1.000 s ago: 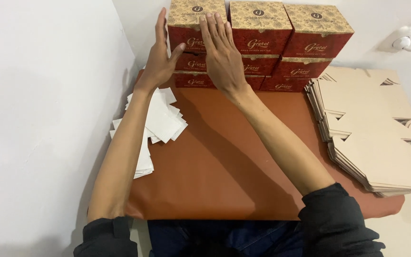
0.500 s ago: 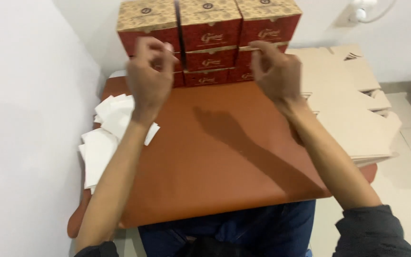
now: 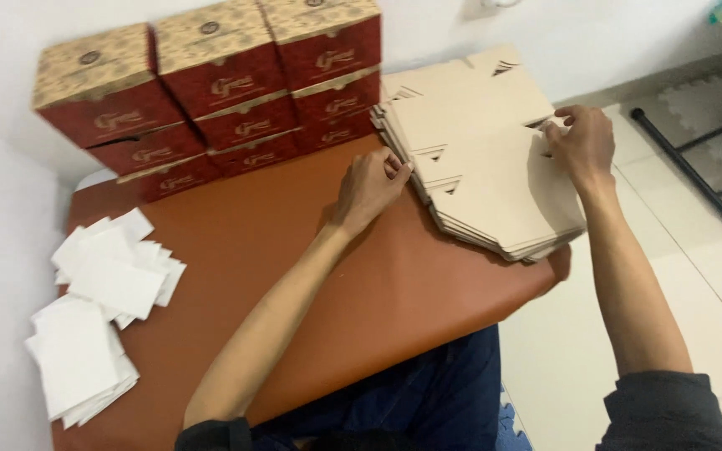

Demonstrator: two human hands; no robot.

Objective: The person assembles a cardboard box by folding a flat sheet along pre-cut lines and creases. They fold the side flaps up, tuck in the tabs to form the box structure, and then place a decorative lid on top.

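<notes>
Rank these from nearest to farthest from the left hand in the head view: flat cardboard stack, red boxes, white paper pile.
1. Flat cardboard stack: touching the left hand, just to its right.
2. Red boxes: behind it, against the wall.
3. White paper pile: far left table edge.

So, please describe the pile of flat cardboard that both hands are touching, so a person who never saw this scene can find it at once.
Start at the brown table, with red boxes stacked along its far edge. Right of those boxes, overhanging the table's right edge, lies the stack of flat cardboard sheets, with the left hand and right hand at its two sides. Unlike the white papers at the left, it is plain tan, unfolded, with notched cut-outs.
</notes>
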